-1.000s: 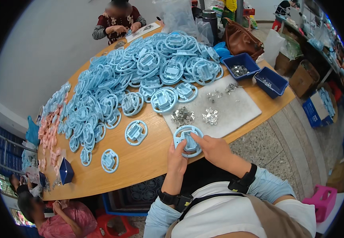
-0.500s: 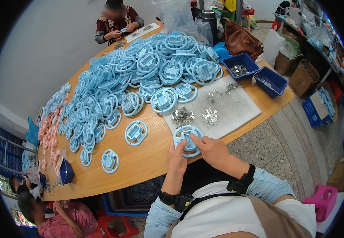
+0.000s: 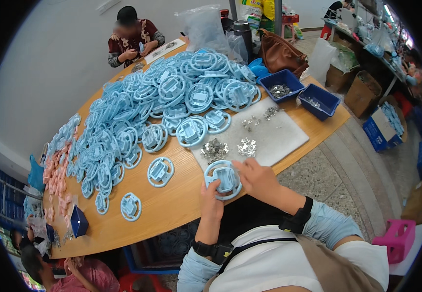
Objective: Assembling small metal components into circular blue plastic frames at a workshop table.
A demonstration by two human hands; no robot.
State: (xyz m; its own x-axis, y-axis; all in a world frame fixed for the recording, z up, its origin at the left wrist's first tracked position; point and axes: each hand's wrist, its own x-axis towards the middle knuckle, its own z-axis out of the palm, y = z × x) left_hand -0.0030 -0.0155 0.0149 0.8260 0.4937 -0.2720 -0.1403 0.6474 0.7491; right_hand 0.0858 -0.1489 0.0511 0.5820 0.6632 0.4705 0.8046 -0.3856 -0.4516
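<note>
Centrally, low in the head view, the wearer's left hand (image 3: 212, 202) is clamped on the lower left rim of a blue ring (image 3: 228, 180), its thumb over the face. The ring, which has a boxy frame inside, is lifted in front of the bench (image 3: 181, 204), at its near edge. The right hand (image 3: 259, 180) is at the ring's upper right, index finger bent toward the rim; it is slightly blurred, and I cannot tell whether its fingers grip or only touch.

Just beyond the ring lies a white board (image 3: 288, 134) with a dark metal pile (image 3: 214, 150) at left, a brighter pile (image 3: 247, 147) beside it, and smaller scatterings farther back. Two blue trays (image 3: 323, 113) holding metal bits stand past its far right corner.

Left of the hands, two loose rings (image 3: 160, 171) lie apart on the wood. Behind them spreads a large heap (image 3: 172, 92) of blue rings, with pink parts (image 3: 57, 175) along its left side. A brown bag (image 3: 281, 52) and a dark flask (image 3: 243, 39) stand behind the trays. Across the bench, a co-worker (image 3: 134, 36) holds a small piece.
</note>
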